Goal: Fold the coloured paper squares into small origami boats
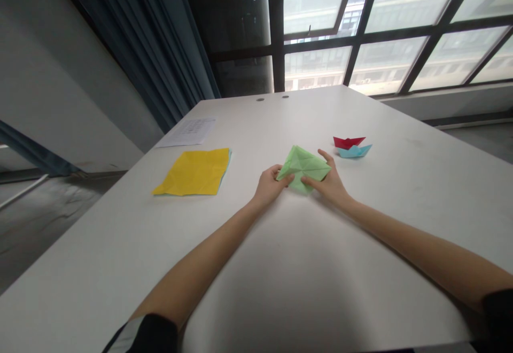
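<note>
A piece of light green folded paper (305,165), creased across its face, is held between both hands over the table. My left hand (272,183) pinches its left side, thumb on top and fingers behind. On the right side, my right hand (329,182) grips the paper with its thumb pressed on the face, while its index finger sticks up past the edge. The thumbs lie close together near the paper's lower middle. What the fingers behind the paper do is partly hidden.
A red paper boat (348,142) and a light blue paper boat (355,151) stand together at the right. Left of my hands lies a stack of square paper, yellow sheet (196,172) on top. A printed sheet (188,132) rests by the white table's (304,267) left edge.
</note>
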Action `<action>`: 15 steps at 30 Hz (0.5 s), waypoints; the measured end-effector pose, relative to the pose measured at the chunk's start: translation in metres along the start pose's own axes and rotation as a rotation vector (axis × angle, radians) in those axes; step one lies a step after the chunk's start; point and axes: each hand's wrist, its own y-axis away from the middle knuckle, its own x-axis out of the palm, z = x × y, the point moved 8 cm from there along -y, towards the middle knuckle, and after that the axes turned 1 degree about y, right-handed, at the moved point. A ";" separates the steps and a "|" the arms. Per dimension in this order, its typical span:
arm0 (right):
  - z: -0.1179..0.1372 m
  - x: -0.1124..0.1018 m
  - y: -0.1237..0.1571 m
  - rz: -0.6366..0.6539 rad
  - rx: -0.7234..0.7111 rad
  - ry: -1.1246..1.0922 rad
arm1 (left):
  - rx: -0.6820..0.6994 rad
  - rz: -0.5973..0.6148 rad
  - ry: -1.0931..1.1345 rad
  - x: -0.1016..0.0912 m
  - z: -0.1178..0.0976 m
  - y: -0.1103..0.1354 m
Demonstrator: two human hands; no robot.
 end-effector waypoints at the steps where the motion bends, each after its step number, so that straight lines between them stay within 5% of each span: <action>1: 0.000 0.001 -0.001 0.008 0.007 -0.022 | 0.020 -0.002 -0.009 -0.001 0.000 -0.001; 8: -0.019 -0.011 -0.014 0.017 0.129 -0.026 | 0.017 0.009 -0.036 -0.009 0.013 -0.010; 15: -0.023 -0.018 -0.019 0.103 0.101 0.535 | 0.125 -0.079 -0.534 -0.025 0.015 -0.010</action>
